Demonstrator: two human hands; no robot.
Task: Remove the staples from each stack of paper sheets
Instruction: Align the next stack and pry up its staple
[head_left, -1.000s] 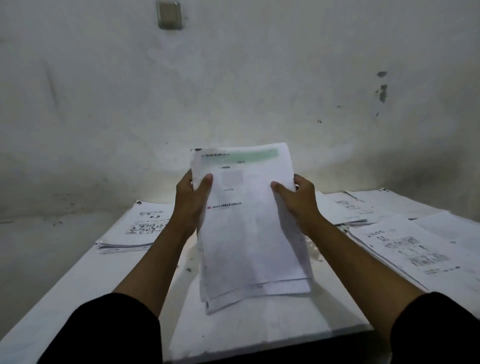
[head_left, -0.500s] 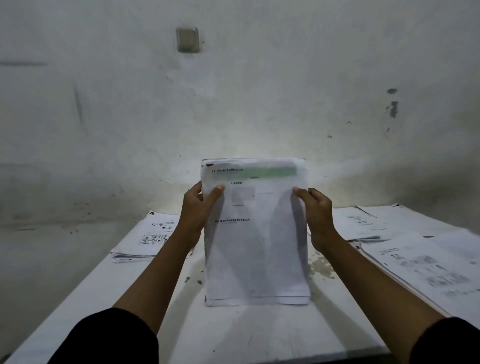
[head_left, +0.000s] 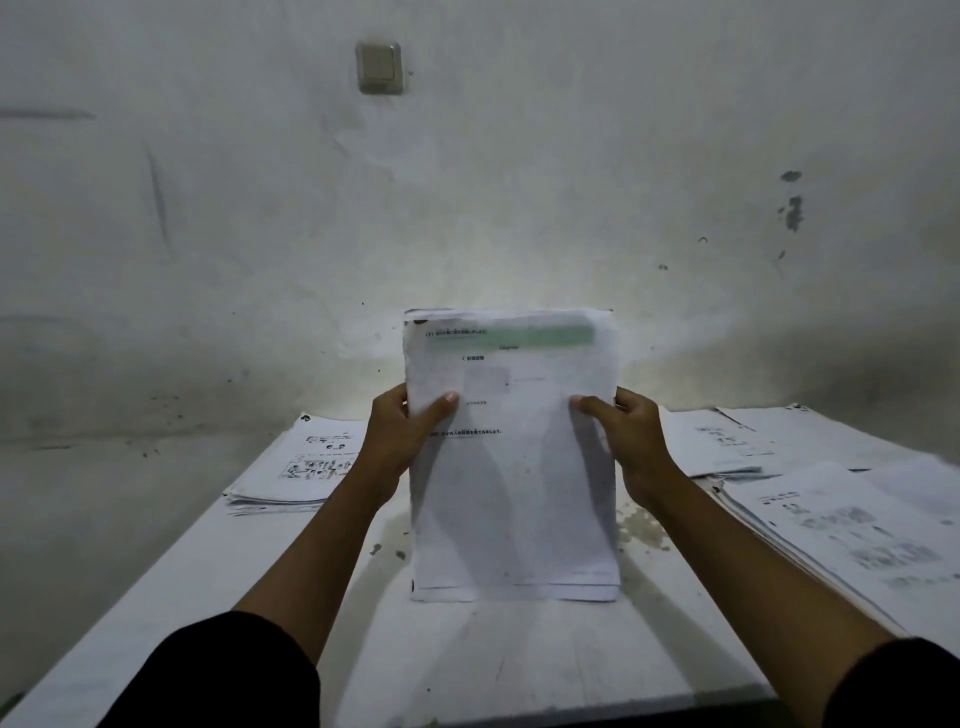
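Observation:
I hold a stack of white printed sheets (head_left: 511, 493) upright in the middle of the white table (head_left: 519, 660), its bottom edge resting on the tabletop. A green band runs across the top of the front page. My left hand (head_left: 402, 431) grips the stack's left edge with the thumb on the front page. My right hand (head_left: 628, 436) grips the right edge the same way. The lower sheet edges sit slightly uneven. No staple is visible from here.
A pile of printed sheets (head_left: 298, 467) lies at the table's far left. More paper piles (head_left: 727, 441) lie at the far right, and a larger spread of sheets (head_left: 852, 530) covers the right side. A stained wall with a switch (head_left: 379, 67) stands behind the table.
The stack went from tilted and fanned at the bottom to upright and squared on the table. Both hands shifted with it, keeping hold of its side edges.

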